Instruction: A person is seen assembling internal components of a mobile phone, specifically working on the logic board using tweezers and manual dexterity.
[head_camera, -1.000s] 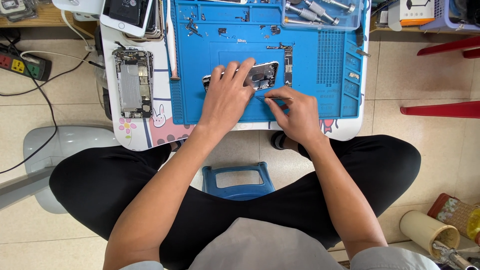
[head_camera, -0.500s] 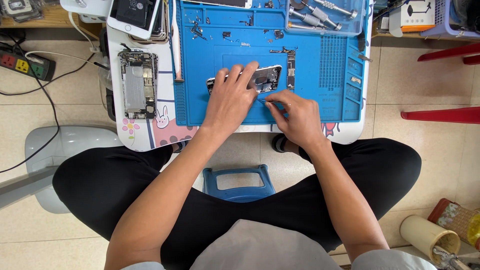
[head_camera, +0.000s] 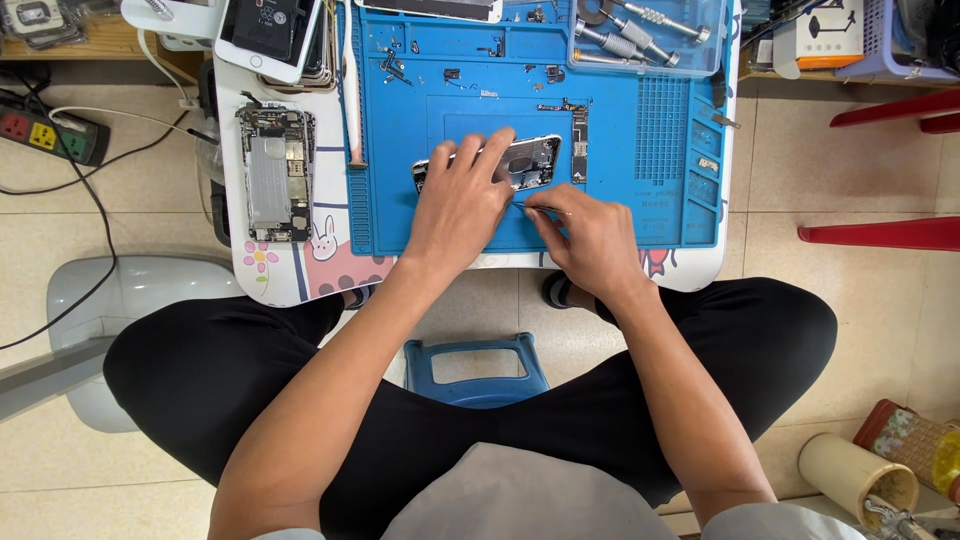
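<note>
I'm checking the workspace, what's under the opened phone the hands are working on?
The opened phone lies on a blue mat. The left hand covers its near part, hiding what's beneath.
</note>
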